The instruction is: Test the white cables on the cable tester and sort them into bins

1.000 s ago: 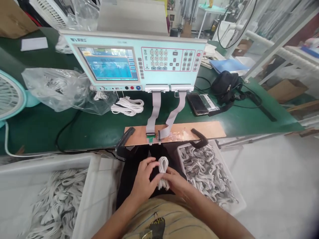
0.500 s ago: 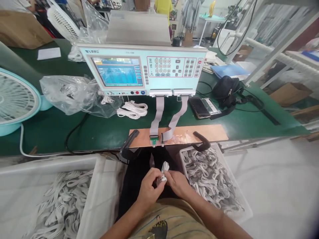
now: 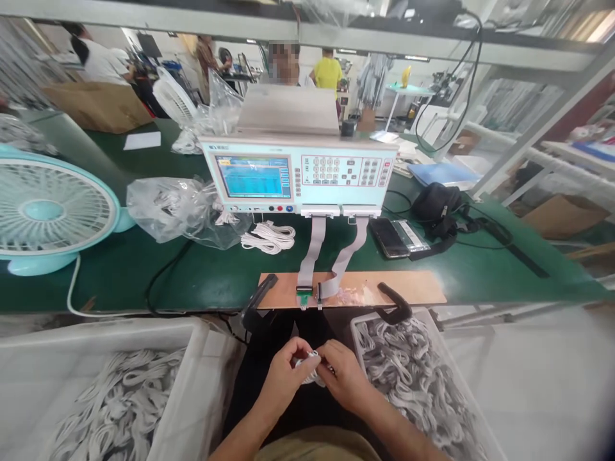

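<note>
A coiled white cable [image 3: 308, 378] is held between both hands over my lap. My left hand [image 3: 287, 370] pinches it from the left with thumb and forefinger. My right hand [image 3: 342, 369] closes on its right side, and the fingers hide part of the coil. Beyond the hands, two small connector boards [image 3: 304, 298] sit at the front edge of a wooden board [image 3: 413, 288]. Grey ribbon cables [image 3: 312, 253] run from them up to a tester [image 3: 295, 173] with a lit screen. Two black clamps [image 3: 259, 301] grip the wooden board.
A white bin [image 3: 195, 346] of coiled cables stands at left, another bin [image 3: 435, 323] at right. On the green table [image 3: 216, 288] are a turquoise fan [image 3: 43, 211], a plastic bag [image 3: 163, 211], a coiled cable [image 3: 269, 238], a phone [image 3: 389, 238] and a black pouch [image 3: 436, 203]. People are beyond.
The view has tilted up, so the table and tester appear lower. The hands have drawn closer together around the cable, covering more of it. The tester's screen shows a different display.
</note>
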`<state>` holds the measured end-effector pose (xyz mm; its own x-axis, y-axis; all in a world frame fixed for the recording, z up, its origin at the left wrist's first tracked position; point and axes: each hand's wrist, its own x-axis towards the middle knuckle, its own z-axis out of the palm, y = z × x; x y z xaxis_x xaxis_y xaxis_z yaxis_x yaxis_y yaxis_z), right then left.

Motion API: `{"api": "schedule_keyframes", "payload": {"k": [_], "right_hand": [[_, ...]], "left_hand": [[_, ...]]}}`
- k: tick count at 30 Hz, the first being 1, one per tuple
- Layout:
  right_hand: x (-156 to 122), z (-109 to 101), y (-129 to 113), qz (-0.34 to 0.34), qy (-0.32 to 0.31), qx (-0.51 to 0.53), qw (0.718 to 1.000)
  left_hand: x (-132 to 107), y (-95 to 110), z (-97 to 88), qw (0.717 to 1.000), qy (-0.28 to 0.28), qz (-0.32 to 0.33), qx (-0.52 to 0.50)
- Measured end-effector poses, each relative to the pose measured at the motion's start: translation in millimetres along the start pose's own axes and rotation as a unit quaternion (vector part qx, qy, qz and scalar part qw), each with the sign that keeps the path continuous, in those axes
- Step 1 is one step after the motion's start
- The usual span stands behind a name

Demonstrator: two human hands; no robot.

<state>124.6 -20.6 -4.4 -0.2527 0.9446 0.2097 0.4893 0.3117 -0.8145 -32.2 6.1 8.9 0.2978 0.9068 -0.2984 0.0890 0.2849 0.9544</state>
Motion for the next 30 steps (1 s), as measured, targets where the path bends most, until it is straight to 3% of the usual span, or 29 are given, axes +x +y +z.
{"api": "schedule_keyframes", "payload": {"k": [6,8,11,14,18,20,25,30], "right_hand": [[33.1,-1.9,0.2,0.135,0.114,0.176,0.968],[40.2,-1.9,2.9,0.162,0.134,0.199,0.957],[46.8,-1.3,6.3,0.186,0.140,0.224,0.946],[50.5,-1.8,5.9,0.194,0.144,0.241,0.940],[52.7,-3.8,1.1,0.203,0.151,0.262,0.931],[53.1,-4.9,-0.9,0.206,0.148,0.271,0.928],[54.9,-7.5,-3.7,0.214,0.153,0.286,0.921],[60.3,-7.8,-9.5,0.273,0.147,0.382,0.870]], "left_hand": [[21.7,18.1,-0.8,0.992,0.080,0.020,-0.099],[25.3,19.5,0.8,0.991,0.058,0.016,-0.116],[28.0,19.2,-0.2,0.986,-0.010,-0.039,-0.162],[28.5,18.7,-7.3,0.960,-0.067,-0.093,-0.257],[26.8,17.7,-17.1,0.933,-0.130,-0.094,-0.321],[26.6,16.2,-17.4,0.939,-0.127,-0.087,-0.307],[32.4,14.4,-9.5,0.981,-0.031,-0.048,-0.185],[39.9,21.5,-8.2,0.998,-0.012,0.039,-0.039]]}}
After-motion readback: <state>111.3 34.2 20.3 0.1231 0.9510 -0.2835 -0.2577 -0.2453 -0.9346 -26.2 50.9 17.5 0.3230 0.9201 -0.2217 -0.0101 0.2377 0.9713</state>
